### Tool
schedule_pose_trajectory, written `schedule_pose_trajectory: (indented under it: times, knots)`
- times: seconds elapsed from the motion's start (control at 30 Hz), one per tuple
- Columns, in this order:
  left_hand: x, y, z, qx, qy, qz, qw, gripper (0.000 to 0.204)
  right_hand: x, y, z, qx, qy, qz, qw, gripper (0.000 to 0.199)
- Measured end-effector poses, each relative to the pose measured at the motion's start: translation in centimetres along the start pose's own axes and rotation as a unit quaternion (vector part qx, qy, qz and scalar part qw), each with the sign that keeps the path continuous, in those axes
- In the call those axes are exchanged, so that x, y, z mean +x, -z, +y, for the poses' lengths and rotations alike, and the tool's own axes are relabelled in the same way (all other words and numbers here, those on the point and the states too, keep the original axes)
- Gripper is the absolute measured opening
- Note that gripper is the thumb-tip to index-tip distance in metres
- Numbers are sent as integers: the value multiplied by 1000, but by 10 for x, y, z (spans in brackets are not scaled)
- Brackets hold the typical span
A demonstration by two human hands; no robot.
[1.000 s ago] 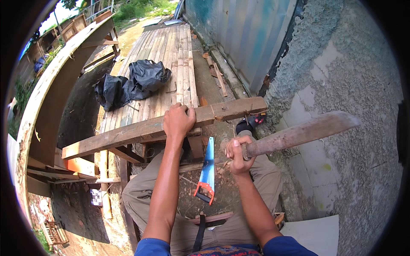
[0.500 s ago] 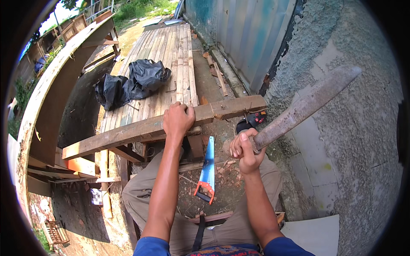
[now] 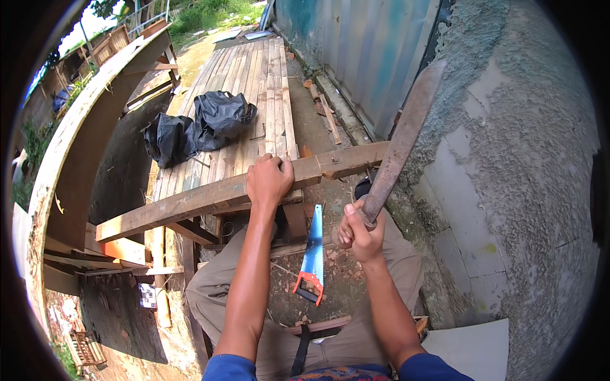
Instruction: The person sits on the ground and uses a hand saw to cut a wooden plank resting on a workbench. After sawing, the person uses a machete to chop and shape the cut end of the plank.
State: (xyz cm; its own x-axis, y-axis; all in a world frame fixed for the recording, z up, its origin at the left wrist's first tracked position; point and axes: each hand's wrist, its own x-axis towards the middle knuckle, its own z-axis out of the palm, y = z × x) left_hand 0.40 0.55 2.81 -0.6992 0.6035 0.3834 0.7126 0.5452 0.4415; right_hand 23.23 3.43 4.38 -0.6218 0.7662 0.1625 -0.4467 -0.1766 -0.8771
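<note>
A long squared wooden beam [image 3: 181, 204] lies crosswise in front of me, resting over the near end of a slatted bamboo platform [image 3: 219, 66]. My left hand [image 3: 269, 181] grips the beam near its middle, fingers curled over the top. Near a shallow notch, a nail stands up from its right part. In my right hand [image 3: 362, 236] is a machete, its handle mostly hidden by the fingers. The worn, rusty machete blade [image 3: 406, 136] points up and away, passing in front of the beam's right end. Below the beam, a handsaw [image 3: 313, 247] with an orange and black handle lies on the ground between my legs.
Black plastic bags [image 3: 219, 120] sit on the platform. A rough plastered wall [image 3: 527, 190] and a corrugated metal sheet [image 3: 375, 57] line the right. A curved-looking wooden panel [image 3: 82, 146] stands at the left. Behind the machete, a black object [image 3: 362, 188] is partly hidden.
The machete has swung from leaning far right to more upright, its tip now further left and higher. My right hand has shifted slightly left. My left hand keeps its hold on the beam.
</note>
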Motion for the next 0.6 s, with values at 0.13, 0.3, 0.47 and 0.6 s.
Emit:
schedule_pose_trajectory:
  times: [0.13,0.3,0.47,0.6]
  knots:
    - [2,3,0,-5,4,-3,1000,38,20,-14,-12,30,204,-10,978,18]
    - [6,-3,14,-14,-10,-6,1000,38,14,64,139,-246,-183,69,949,33]
    - [2,-5,1,-5,8,-14,1000,39,-17,60,109,-82,-258,29,962,37]
    - [3,-1,-4,-1,-4,12,1000,39,-6,16,21,-46,-64,8,997,20]
